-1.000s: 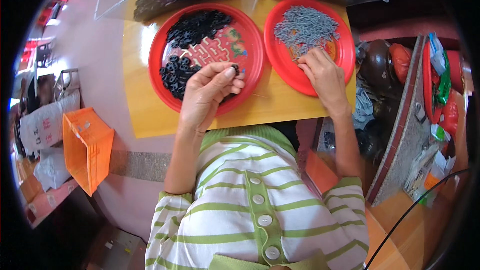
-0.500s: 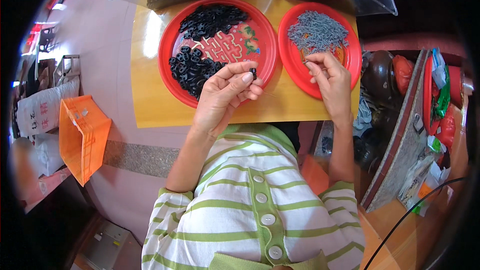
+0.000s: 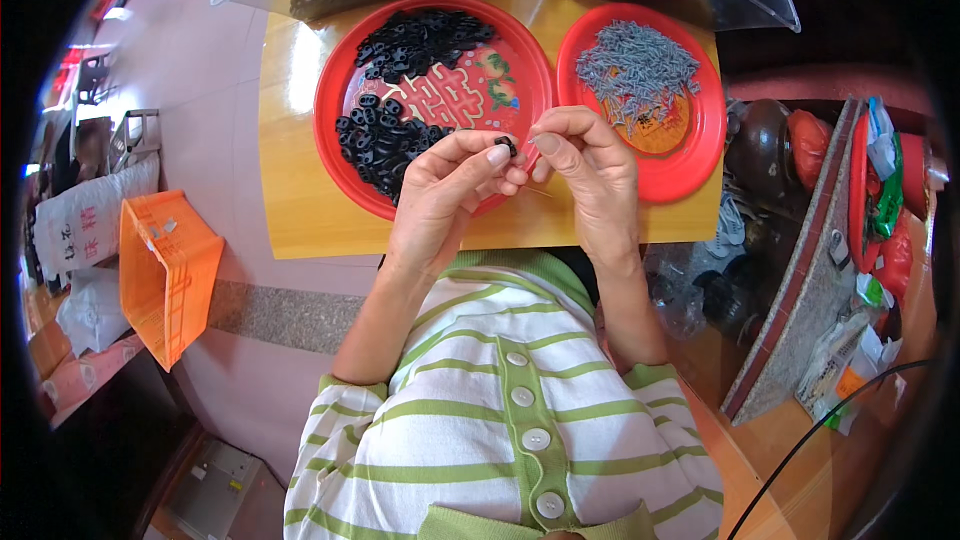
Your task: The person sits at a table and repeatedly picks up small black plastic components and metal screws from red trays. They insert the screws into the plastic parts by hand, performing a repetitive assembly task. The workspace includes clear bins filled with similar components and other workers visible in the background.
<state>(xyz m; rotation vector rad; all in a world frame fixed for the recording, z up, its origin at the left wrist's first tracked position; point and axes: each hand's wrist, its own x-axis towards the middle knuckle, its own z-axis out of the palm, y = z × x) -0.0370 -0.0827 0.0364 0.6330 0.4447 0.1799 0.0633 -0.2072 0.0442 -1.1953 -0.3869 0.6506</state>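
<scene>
Above the tabletop (image 3: 300, 195) toward its near edge, the left hand (image 3: 440, 185) pinches a small black fitting (image 3: 506, 145), presumably light, rigid and best held by its sides; the right hand (image 3: 592, 170) is narrowly pinched, contents unclear.

Landmark: orange crate (image 3: 193, 275). Left of it I log a white sack (image 3: 90, 225); also left, slightly lower, a white plastic bag (image 3: 92, 310). Below the crate, a grey box (image 3: 215, 493). Well to its right I note a dark brown jar (image 3: 757, 145), a red bag (image 3: 807, 140) beside it, then a green packet (image 3: 887, 190).
</scene>
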